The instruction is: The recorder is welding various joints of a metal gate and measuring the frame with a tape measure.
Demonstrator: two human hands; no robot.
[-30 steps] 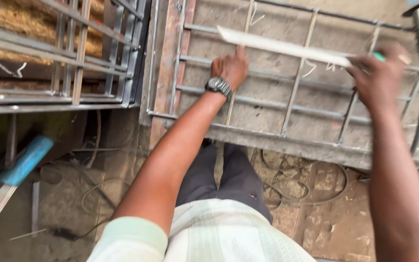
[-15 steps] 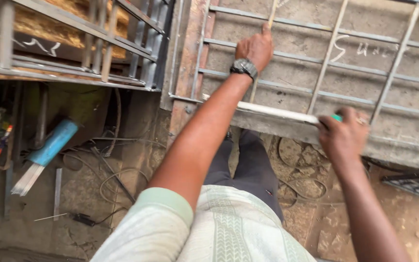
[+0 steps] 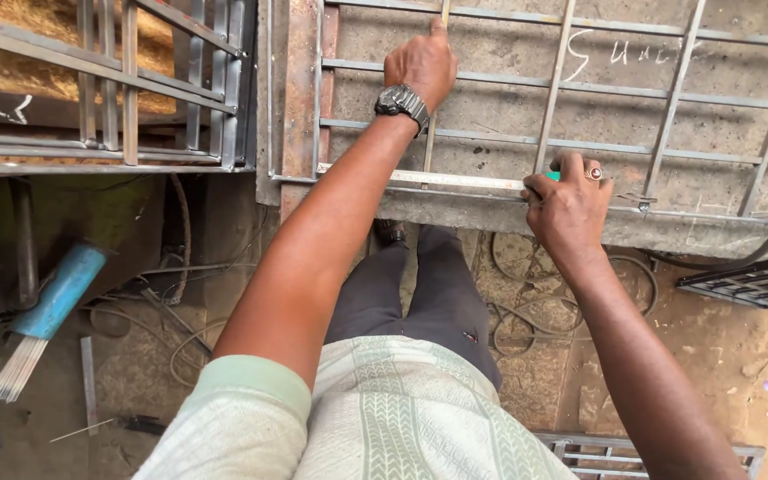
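Head view: right hand (image 3: 569, 206) pinches a thin flat metal strip (image 3: 455, 180) laid along the steel grille (image 3: 668, 116) on the bench, left hand (image 3: 420, 64) presses a bar with loosely curled fingers; strip looks light, stiff, best held by its end.

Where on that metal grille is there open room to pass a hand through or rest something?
The open bays in the grille right of the left hand, between the upright bars, show bare concrete behind. It is crowded along the near edge, where the right hand pinches the ruler, and below, where cables coil on the floor.
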